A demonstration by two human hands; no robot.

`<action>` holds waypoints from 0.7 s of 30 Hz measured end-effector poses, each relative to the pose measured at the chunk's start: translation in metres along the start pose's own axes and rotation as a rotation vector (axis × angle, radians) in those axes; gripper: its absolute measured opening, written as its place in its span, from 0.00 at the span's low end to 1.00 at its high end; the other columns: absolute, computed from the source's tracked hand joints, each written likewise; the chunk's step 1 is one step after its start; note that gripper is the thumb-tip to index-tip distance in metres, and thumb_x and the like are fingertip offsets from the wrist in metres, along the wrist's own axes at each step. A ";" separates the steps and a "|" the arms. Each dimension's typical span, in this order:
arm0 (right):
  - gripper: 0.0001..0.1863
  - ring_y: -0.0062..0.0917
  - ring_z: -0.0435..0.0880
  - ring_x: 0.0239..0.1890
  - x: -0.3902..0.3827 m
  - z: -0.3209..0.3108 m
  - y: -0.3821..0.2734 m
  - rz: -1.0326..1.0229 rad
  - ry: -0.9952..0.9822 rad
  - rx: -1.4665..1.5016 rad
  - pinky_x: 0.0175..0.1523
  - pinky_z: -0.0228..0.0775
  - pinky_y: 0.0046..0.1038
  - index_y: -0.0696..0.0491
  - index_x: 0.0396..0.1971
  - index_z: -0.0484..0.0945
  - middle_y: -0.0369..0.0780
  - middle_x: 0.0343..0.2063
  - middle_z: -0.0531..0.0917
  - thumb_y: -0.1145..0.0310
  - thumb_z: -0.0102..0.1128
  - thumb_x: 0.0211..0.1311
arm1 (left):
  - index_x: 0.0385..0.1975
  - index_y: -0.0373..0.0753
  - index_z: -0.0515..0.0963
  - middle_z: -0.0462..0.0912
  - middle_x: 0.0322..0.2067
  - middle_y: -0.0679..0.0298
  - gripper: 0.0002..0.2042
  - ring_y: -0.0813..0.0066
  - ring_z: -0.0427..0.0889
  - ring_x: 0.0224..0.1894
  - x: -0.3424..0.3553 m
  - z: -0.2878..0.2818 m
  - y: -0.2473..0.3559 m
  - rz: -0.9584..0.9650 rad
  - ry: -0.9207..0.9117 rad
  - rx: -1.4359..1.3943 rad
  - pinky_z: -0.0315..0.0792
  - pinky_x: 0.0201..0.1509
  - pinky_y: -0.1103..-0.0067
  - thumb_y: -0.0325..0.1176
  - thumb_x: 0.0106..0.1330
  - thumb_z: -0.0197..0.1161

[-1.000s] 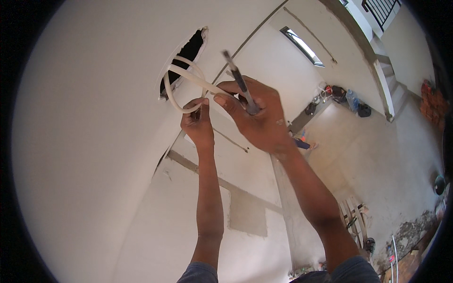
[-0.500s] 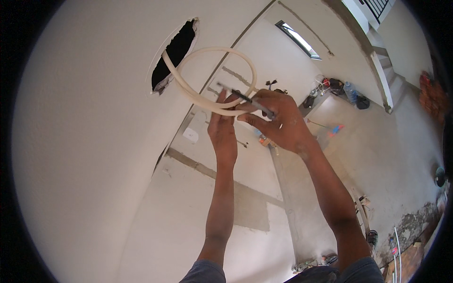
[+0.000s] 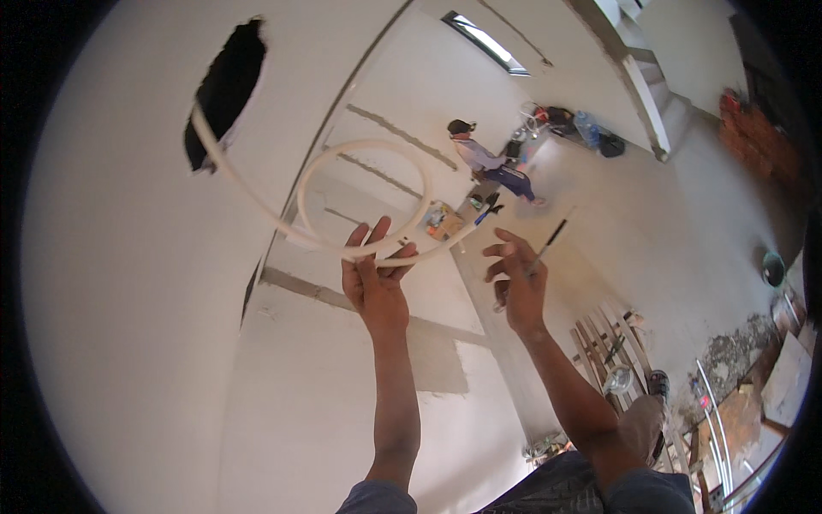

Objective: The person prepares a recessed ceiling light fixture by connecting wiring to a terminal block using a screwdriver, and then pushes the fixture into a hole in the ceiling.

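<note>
A loop of cream tubing (image 3: pixel 425 184) comes out of a ragged dark hole (image 3: pixel 224 90) in the white panel. My left hand (image 3: pixel 378 278) is under the loop, its fingers wrapped round two runs of the tubing. The tubing's free end (image 3: pixel 479 218), with blue and dark tips, reaches up to the right. My right hand (image 3: pixel 520 287) is apart from the tubing, holding a slim black-and-grey tool (image 3: pixel 556 234) in loosely curled fingers.
Far below, another person (image 3: pixel 492 167) is beside bags and bottles (image 3: pixel 586 126) and a cardboard box (image 3: pixel 443 224). Stairs (image 3: pixel 655 90) rise at the upper right. A wooden slatted structure (image 3: pixel 599 347) is beneath me by my foot (image 3: pixel 658 385). A bucket (image 3: pixel 771 267) and white pipes (image 3: pixel 715 411) lie right.
My right hand has let go of the tubing and moved right and down with the tool. The loop has been drawn out and widened. The view has shifted, bringing the other person into sight.
</note>
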State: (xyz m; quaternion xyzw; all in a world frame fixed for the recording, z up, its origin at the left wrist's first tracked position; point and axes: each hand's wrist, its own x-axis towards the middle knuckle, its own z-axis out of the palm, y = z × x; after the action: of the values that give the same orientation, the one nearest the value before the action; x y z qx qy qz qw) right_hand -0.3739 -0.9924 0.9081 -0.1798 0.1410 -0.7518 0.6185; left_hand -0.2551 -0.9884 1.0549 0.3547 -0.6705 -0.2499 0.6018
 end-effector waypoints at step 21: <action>0.11 0.14 0.76 0.23 -0.036 -0.013 0.005 -0.008 -0.200 -0.016 0.26 0.68 0.16 0.58 0.44 0.78 0.39 0.31 0.82 0.75 0.61 0.63 | 0.54 0.37 0.72 0.80 0.42 0.52 0.16 0.55 0.80 0.45 -0.045 0.051 0.018 0.417 -0.772 1.136 0.71 0.50 0.62 0.33 0.69 0.55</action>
State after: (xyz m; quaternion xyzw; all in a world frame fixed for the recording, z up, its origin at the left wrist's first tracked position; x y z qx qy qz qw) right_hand -0.3687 -0.9586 0.8907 -0.2595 0.0837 -0.7314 0.6251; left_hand -0.3070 -0.9465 1.0325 0.3638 -0.9158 0.1504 0.0793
